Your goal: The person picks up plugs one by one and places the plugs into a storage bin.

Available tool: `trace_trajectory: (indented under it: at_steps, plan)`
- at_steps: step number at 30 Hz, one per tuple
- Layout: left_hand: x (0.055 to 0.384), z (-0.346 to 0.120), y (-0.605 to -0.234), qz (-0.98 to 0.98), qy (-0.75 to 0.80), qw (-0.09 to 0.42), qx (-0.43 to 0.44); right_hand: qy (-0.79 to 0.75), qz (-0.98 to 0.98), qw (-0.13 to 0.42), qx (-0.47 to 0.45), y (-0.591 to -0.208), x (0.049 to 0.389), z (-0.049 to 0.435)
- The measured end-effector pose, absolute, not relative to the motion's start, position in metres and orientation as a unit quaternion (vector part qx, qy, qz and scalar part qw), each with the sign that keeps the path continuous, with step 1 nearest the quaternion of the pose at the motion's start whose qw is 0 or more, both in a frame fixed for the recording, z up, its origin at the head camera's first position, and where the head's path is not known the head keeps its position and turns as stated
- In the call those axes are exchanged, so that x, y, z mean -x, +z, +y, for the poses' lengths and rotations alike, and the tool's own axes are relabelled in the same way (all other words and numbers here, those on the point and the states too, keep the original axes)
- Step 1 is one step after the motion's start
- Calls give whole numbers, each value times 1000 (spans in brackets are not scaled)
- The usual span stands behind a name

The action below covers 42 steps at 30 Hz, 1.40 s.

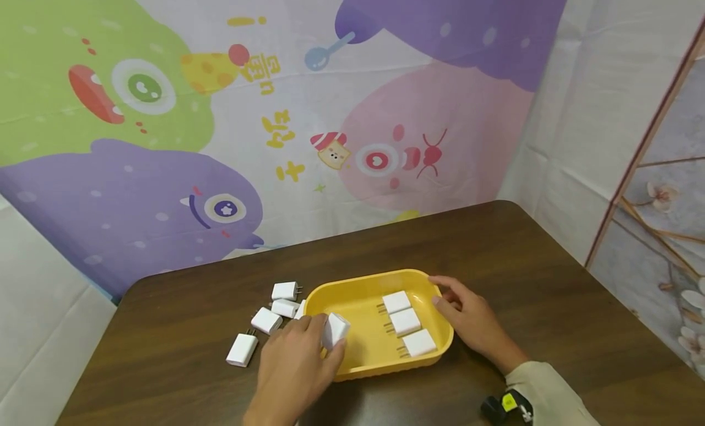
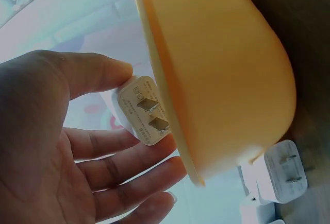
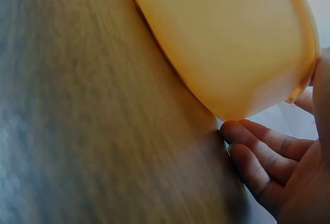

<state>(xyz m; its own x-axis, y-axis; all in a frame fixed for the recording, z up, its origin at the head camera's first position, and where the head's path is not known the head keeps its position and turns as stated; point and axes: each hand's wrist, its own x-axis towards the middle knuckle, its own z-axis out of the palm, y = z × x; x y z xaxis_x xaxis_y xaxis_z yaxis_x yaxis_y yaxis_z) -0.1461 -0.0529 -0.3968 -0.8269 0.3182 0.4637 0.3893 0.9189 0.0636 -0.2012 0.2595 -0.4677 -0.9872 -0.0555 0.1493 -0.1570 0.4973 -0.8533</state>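
My left hand (image 1: 294, 358) pinches a white charger plug (image 1: 335, 330) between thumb and fingers, over the left end of a yellow plastic tray (image 1: 358, 370). In the left wrist view the two metal prongs of this charger plug (image 2: 138, 112) show, close beside the tray's rim. My right hand (image 1: 468, 316) holds the tray's right end, thumb and index finger at the rim; in the right wrist view its other fingers (image 3: 258, 157) curl at the outside near the base. Inside the tray, three white charger plugs (image 1: 405, 321) lie in a row at the right, prongs facing left.
Several more white charger plugs (image 1: 267, 320) lie on the dark wooden table (image 1: 182, 346) left of the tray, one partly hidden behind its left end. A cartoon-print cloth (image 1: 308, 199) hangs behind the table. A black device (image 1: 509, 407) is strapped at the right wrist.
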Motion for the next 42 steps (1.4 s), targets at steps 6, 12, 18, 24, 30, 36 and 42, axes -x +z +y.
trace_trajectory:
  at_steps: [6, 12, 18, 24, 30, 36, 42]
  plan:
    - [154, -48, -398, -952, -75, 223, 196, 501, -861, 49, -64, -470, 202, 259]
    - [162, -42, -396, -952, -72, 212, 209, 506, -859, 48, -64, -469, 202, 260]
    - [171, -37, -393, -950, -57, 198, 233, 506, -859, 49, -67, -470, 202, 260]
    - [180, -33, -391, -954, -32, 165, 249, 501, -862, 50, -64, -470, 202, 260]
    - [189, -29, -387, -956, -17, 134, 259, 497, -865, 48, -60, -471, 203, 261]
    - [200, -23, -380, -959, -10, 100, 264, 499, -863, 49, -63, -471, 202, 260]
    - [213, -11, -378, -961, 22, 79, 262, 502, -861, 50, -66, -469, 202, 260]
